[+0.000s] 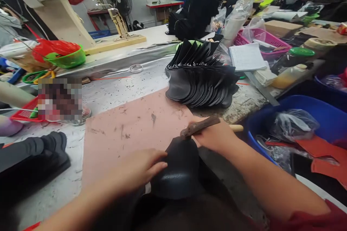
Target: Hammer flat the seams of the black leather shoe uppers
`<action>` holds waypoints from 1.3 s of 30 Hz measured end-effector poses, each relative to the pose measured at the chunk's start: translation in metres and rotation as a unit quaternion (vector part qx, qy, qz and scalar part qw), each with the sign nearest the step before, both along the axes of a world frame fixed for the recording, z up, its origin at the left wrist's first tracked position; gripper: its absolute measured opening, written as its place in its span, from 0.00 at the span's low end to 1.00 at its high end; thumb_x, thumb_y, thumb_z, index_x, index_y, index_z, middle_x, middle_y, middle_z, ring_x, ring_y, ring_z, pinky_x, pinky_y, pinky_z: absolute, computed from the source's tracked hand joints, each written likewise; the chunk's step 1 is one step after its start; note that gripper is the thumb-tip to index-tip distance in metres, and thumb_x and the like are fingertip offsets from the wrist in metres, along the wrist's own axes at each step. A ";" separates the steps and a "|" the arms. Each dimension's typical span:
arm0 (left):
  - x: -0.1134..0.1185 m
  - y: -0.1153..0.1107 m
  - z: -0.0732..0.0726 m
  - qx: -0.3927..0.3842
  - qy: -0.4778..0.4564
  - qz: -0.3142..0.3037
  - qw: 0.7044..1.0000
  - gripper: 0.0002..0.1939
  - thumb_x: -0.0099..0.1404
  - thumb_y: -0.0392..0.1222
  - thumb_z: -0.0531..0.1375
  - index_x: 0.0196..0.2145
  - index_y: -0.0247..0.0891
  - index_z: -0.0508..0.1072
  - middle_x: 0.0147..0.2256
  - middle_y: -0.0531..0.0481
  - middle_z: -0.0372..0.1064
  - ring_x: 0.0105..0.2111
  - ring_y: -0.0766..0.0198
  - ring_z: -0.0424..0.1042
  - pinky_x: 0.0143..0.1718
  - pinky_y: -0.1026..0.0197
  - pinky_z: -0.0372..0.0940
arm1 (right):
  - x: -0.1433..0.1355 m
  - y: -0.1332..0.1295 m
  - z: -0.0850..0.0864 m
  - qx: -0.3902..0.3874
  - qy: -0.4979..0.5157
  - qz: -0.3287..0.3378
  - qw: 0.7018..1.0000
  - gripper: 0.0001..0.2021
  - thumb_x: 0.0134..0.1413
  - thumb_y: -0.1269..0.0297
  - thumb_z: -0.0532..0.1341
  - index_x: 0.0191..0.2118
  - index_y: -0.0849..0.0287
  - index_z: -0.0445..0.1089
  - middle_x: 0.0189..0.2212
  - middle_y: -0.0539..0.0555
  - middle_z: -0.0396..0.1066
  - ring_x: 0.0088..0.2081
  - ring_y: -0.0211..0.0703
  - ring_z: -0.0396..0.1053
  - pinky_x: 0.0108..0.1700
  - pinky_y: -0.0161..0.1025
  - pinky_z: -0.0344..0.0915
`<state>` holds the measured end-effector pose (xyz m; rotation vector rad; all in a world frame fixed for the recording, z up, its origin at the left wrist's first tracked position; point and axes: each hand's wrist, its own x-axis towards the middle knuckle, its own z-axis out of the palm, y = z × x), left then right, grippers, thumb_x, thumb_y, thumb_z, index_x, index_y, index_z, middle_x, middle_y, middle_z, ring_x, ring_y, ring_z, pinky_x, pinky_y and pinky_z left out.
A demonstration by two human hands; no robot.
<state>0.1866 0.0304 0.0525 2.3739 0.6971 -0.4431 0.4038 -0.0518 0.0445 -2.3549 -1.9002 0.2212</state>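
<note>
One hammer (pixel 200 127), right hand (pixel 214 135) in a closed grip on its handle, one black piece (pixel 180 169) just below the hammer head, left hand (pixel 143 168) at the piece's left edge (pinching or merely touching, I cannot tell remotely), one fanned black stack (pixel 200 85) beyond, on the tabletop (pixel 116 88).

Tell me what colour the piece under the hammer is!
The piece looks black in the head view.

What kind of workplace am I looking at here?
Most likely a sewing workshop, perhaps for shoes or leather goods: an industrial sewing machine stands at the upper left, cut black pieces are stacked on the worktable, and the right hand holds a hammer.
</note>
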 end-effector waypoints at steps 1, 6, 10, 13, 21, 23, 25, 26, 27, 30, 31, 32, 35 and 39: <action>0.011 -0.001 -0.006 0.036 -0.002 0.007 0.999 0.14 0.64 0.46 0.50 0.44 0.44 0.70 0.42 0.49 0.71 0.42 0.57 0.70 0.43 0.56 0.65 | -0.005 0.003 0.000 -0.008 -0.012 0.019 1.000 0.09 0.51 0.65 0.53 0.35 0.55 0.68 0.27 0.51 0.72 0.28 0.43 0.69 0.25 0.35 0.52; 0.041 -0.018 -0.038 0.177 -0.105 0.135 0.969 0.07 0.60 0.37 0.56 0.38 0.37 0.69 0.35 0.47 0.70 0.36 0.60 0.69 0.37 0.59 0.65 | -0.018 0.015 -0.007 -0.043 -0.059 0.071 0.995 0.11 0.51 0.70 0.49 0.34 0.59 0.69 0.29 0.57 0.72 0.28 0.45 0.69 0.25 0.36 0.56; 0.037 -0.026 -0.053 0.183 -0.179 0.180 0.950 0.07 0.58 0.34 0.57 0.36 0.38 0.70 0.31 0.50 0.70 0.32 0.61 0.69 0.35 0.60 0.65 | -0.018 0.017 -0.007 -0.052 -0.067 0.082 0.993 0.11 0.51 0.71 0.50 0.35 0.60 0.68 0.28 0.57 0.71 0.28 0.45 0.70 0.26 0.36 0.59; 0.034 -0.028 -0.058 0.194 -0.201 0.179 0.943 0.06 0.59 0.34 0.57 0.35 0.39 0.71 0.30 0.51 0.69 0.33 0.61 0.68 0.35 0.60 0.65 | -0.018 0.017 -0.006 -0.047 -0.072 0.074 0.994 0.10 0.51 0.70 0.50 0.35 0.60 0.67 0.26 0.57 0.71 0.28 0.44 0.70 0.25 0.35 0.58; 0.036 -0.036 -0.057 0.319 -0.190 0.069 0.926 0.12 0.62 0.30 0.49 0.36 0.36 0.72 0.33 0.45 0.68 0.33 0.58 0.64 0.33 0.57 0.63 | -0.020 0.018 0.005 -0.015 -0.041 0.124 0.991 0.11 0.54 0.71 0.49 0.35 0.59 0.68 0.24 0.56 0.71 0.29 0.45 0.70 0.28 0.36 0.57; 0.038 -0.036 -0.053 0.331 -0.164 0.048 0.928 0.13 0.62 0.29 0.49 0.36 0.35 0.72 0.32 0.45 0.68 0.32 0.58 0.64 0.32 0.56 0.62 | -0.021 0.020 0.010 0.000 -0.037 0.129 0.991 0.11 0.54 0.71 0.48 0.34 0.59 0.68 0.24 0.55 0.72 0.29 0.44 0.70 0.30 0.36 0.57; 0.038 -0.036 -0.050 0.336 -0.145 0.039 0.930 0.13 0.61 0.28 0.50 0.38 0.36 0.71 0.31 0.45 0.68 0.31 0.58 0.63 0.32 0.56 0.62 | -0.022 0.023 0.015 0.005 -0.038 0.135 0.990 0.11 0.55 0.71 0.48 0.34 0.59 0.68 0.24 0.56 0.72 0.29 0.44 0.70 0.32 0.38 0.58; 0.038 -0.035 -0.049 0.336 -0.137 0.037 0.931 0.13 0.61 0.28 0.50 0.38 0.36 0.71 0.31 0.45 0.68 0.31 0.58 0.64 0.32 0.56 0.62 | -0.021 0.025 0.016 -0.001 -0.038 0.145 0.989 0.11 0.54 0.71 0.49 0.34 0.60 0.69 0.25 0.56 0.72 0.29 0.45 0.70 0.33 0.38 0.58; 0.038 -0.034 -0.048 0.334 -0.130 0.035 0.933 0.13 0.61 0.28 0.50 0.39 0.36 0.71 0.31 0.45 0.67 0.31 0.58 0.64 0.32 0.56 0.62 | -0.021 0.027 0.018 -0.012 -0.037 0.155 0.987 0.11 0.54 0.70 0.49 0.33 0.60 0.69 0.25 0.57 0.72 0.30 0.45 0.70 0.33 0.38 0.58; 0.036 -0.031 -0.049 0.306 -0.137 0.036 0.941 0.13 0.61 0.29 0.50 0.38 0.37 0.71 0.31 0.45 0.68 0.31 0.57 0.65 0.32 0.56 0.62 | -0.018 0.029 0.018 -0.019 -0.030 0.154 0.987 0.11 0.54 0.70 0.50 0.32 0.61 0.69 0.25 0.57 0.72 0.31 0.45 0.70 0.32 0.37 0.58; 0.035 -0.029 -0.050 0.293 -0.152 0.043 0.943 0.12 0.62 0.30 0.49 0.37 0.36 0.71 0.31 0.45 0.68 0.31 0.58 0.65 0.32 0.57 0.62 | -0.017 0.028 0.018 -0.008 -0.030 0.148 0.988 0.11 0.54 0.70 0.50 0.33 0.60 0.69 0.26 0.57 0.72 0.31 0.44 0.70 0.31 0.36 0.58; 0.034 -0.028 -0.051 0.280 -0.170 0.052 0.943 0.12 0.62 0.31 0.49 0.36 0.36 0.71 0.31 0.45 0.68 0.31 0.58 0.66 0.32 0.57 0.62 | -0.017 0.028 0.016 -0.001 -0.031 0.142 0.989 0.11 0.53 0.70 0.50 0.34 0.60 0.69 0.26 0.56 0.72 0.31 0.44 0.70 0.31 0.36 0.58; 0.030 -0.025 -0.052 0.257 -0.204 0.062 0.943 0.13 0.64 0.34 0.48 0.33 0.37 0.72 0.30 0.46 0.68 0.31 0.59 0.66 0.33 0.58 0.62 | -0.015 0.024 0.011 -0.024 -0.036 0.135 0.990 0.10 0.50 0.71 0.51 0.33 0.60 0.69 0.27 0.56 0.71 0.31 0.44 0.69 0.31 0.36 0.58; 0.024 -0.021 -0.052 0.231 -0.186 0.049 0.954 0.12 0.64 0.35 0.48 0.37 0.40 0.71 0.31 0.48 0.68 0.32 0.59 0.66 0.34 0.58 0.63 | -0.015 0.022 0.009 -0.039 -0.033 0.122 0.991 0.11 0.50 0.71 0.50 0.34 0.59 0.69 0.29 0.57 0.71 0.31 0.45 0.69 0.30 0.36 0.57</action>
